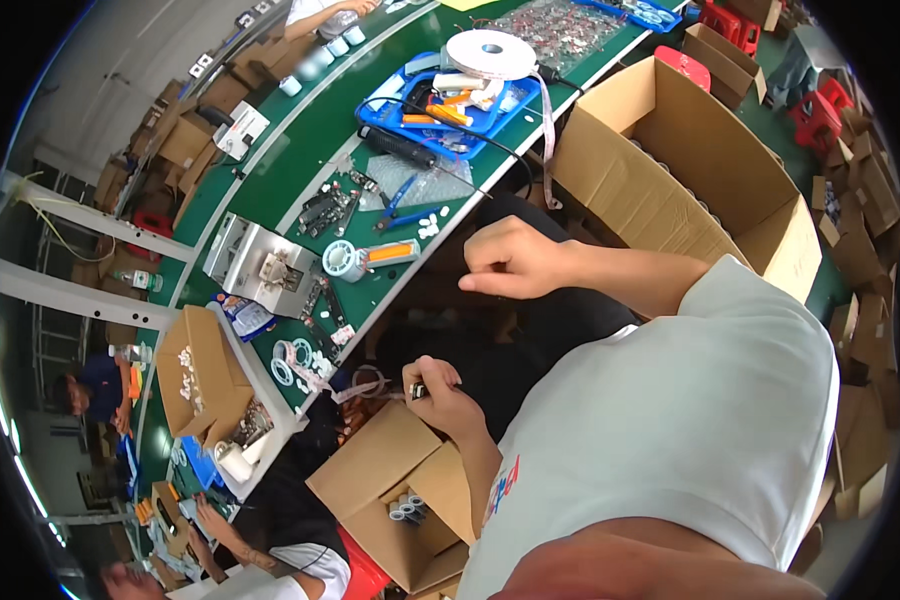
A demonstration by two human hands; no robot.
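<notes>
My left hand (440, 392) is closed in front of my body, near the green table's edge. A small dark part with a shiny end (419, 391) pokes out of its curled fingers; its kind cannot be made out. My right hand (515, 260) hovers to the right of it, fingers curled in and thumb pressed close. Whatever it may hold is hidden. On the green table (375, 290) nearest the hands lie a white tape reel (343, 262), an orange-and-white strip (392, 253), blue-handled pliers (405, 218) and several black parts (330, 210).
A metal fixture (270, 268) stands on the table, with a blue tray (470, 130) farther back. Open cartons are at my right (610, 165) and below my left arm (370, 460); the lower one holds rolls (407, 508). A co-worker's arm (230, 540) is at lower left.
</notes>
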